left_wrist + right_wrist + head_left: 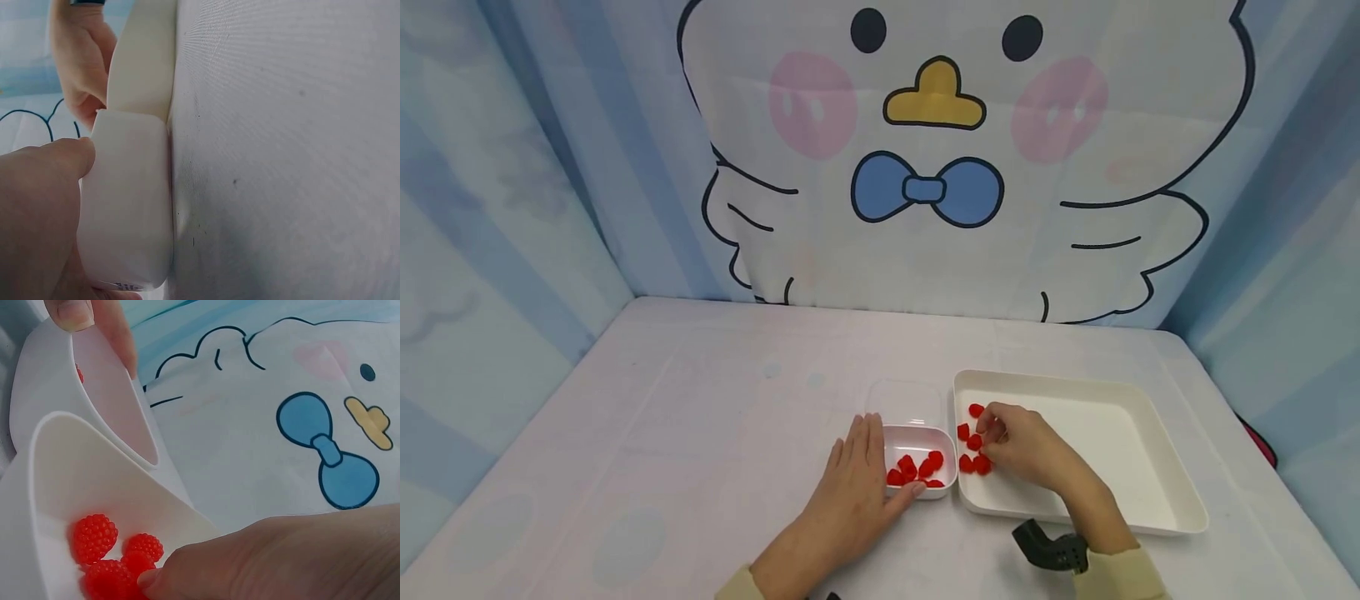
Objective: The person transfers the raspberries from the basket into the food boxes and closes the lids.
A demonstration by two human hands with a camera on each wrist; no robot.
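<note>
Several red raspberries (974, 442) lie along the left end of a white tray (1090, 392), and more are in a small white box (898, 435) standing against it. My left hand (850, 483) lies along the box's left side with straight fingers, its thumb on the near rim. The left wrist view shows that thumb (69, 156) at the box's top edge. In the tray, my right hand (1026, 442) reaches to the raspberries with bent fingers. Its thumb (206, 562) touches one of the raspberries (107, 579) clustered there; its other fingertips are hidden in the right wrist view.
A clear plastic lid (906, 402) lies behind the small box. The table has a pale cloth (647, 433), with printed curtains (497, 208) around it. A black wrist mount (1048, 550) sticks out from my right wrist near the tray's front edge.
</note>
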